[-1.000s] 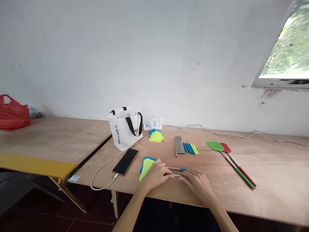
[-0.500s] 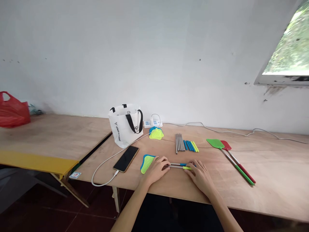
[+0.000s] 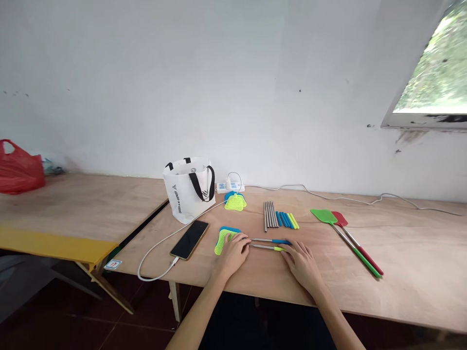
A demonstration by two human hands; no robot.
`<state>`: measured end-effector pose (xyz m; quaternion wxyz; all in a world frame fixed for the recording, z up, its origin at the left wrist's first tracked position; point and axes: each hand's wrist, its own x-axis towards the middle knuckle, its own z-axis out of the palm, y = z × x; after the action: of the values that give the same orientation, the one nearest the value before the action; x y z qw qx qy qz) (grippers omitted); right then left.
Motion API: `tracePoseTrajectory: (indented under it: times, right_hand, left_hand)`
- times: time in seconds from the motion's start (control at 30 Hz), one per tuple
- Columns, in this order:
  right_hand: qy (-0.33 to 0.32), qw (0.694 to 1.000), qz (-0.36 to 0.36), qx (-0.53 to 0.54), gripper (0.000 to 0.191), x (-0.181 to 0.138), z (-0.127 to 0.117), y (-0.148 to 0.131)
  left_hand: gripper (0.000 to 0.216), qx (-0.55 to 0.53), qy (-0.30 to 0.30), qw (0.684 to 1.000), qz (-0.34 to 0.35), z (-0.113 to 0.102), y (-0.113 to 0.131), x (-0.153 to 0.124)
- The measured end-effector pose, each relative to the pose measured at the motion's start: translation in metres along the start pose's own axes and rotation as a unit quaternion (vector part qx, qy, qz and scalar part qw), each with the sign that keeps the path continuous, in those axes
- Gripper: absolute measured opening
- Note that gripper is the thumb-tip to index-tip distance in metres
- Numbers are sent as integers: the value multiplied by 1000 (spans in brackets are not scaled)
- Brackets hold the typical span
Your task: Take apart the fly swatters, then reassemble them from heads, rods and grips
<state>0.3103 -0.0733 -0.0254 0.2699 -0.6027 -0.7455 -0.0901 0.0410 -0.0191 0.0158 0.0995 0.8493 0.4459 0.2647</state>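
At six o'clock, lime metal-rod mesh flyswatter and blue twin, presumably light, stiff, best held by coloured grips; left hand, right hand curved over ends, pinch unclear.

Left forearm, bare, slants from bottom edge up toward right; right forearm, bare too, slants up toward left. Wrists nearly straight. Left hand: palm down, back of hand upward, fingers bent, thumb pointing inward. Right hand: palm down, fingers reaching forward and slightly apart, thumb angled toward left hand. Hands apart, almost level, gap between. Palms hidden; firmness of either grip unclear.
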Motion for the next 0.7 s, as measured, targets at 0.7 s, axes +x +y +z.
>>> tracePoseTrajectory:
  times: [0.7]
  right_hand:
    - [10, 1000, 4, -28, 39, -3, 6, 2]
  left_hand:
    - [34, 19, -21, 999, -29, 3, -3, -4]
